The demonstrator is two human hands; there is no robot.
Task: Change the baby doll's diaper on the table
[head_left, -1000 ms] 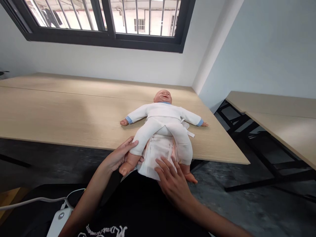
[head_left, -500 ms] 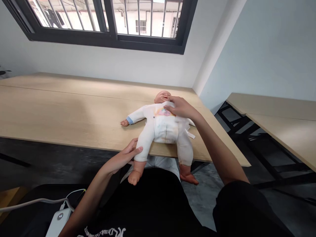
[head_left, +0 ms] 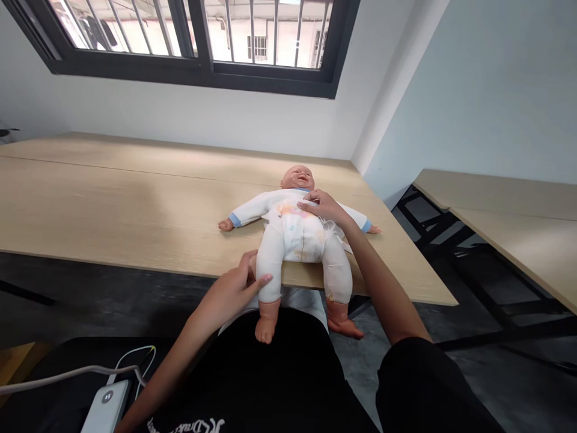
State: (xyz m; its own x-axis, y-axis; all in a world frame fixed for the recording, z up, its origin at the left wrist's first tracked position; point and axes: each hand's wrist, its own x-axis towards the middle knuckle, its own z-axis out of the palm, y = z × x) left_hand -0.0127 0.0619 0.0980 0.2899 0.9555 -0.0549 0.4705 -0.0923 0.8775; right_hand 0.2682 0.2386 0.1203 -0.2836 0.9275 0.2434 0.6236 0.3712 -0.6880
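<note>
your right hand (head_left: 322, 207) has slid from the doll's (head_left: 300, 231) neck to its chest, fingers together on the cloth, though i cannot tell if they pinch it; your left hand (head_left: 232, 288) still clasps its leg, now swung inward off the table (head_left: 112, 204) edge.

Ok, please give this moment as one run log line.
left hand: grips leg of baby doll in white cloth suit | right hand: on its chest | doll: on back, light wooden table, legs over edge

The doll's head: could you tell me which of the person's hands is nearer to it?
Right. The right hand lies on the doll's chest, below the head; the left hand grips the doll's leg at the table edge, farther off.
</note>
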